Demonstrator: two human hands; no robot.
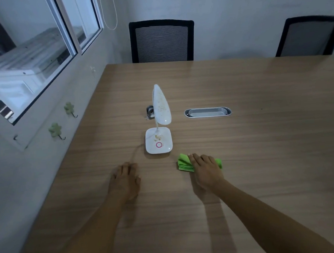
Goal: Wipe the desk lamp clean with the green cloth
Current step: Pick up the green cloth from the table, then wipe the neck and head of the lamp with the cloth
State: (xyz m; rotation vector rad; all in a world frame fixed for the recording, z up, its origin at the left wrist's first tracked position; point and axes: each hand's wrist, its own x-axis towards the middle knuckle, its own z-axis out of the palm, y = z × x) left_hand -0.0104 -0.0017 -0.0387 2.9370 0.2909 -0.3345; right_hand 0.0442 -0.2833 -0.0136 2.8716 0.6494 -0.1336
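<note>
Resting on a wooden table, our two hands lie palm down before the work. Our left hand is flat on the bare wood with its fingers loosely extended and together, holding nothing. Our right hand lies on top of the green cloth, fingers extended over it and pressing it to the table; whether the fingertips curl into a grip we cannot tell.

We count one desk lamp, one cloth, two chairs at the far edge, two clover-shaped wall hooks, one oval cable tray set into the tabletop, and one small metal object behind the lamp.

The lamp stands upright just beyond and between our hands, its square white base nearer the right hand and close to the cloth, apart from both. Yellowish specks mark the base and the tilted lamp head. A thin cord runs from the base toward our left hand.
</note>
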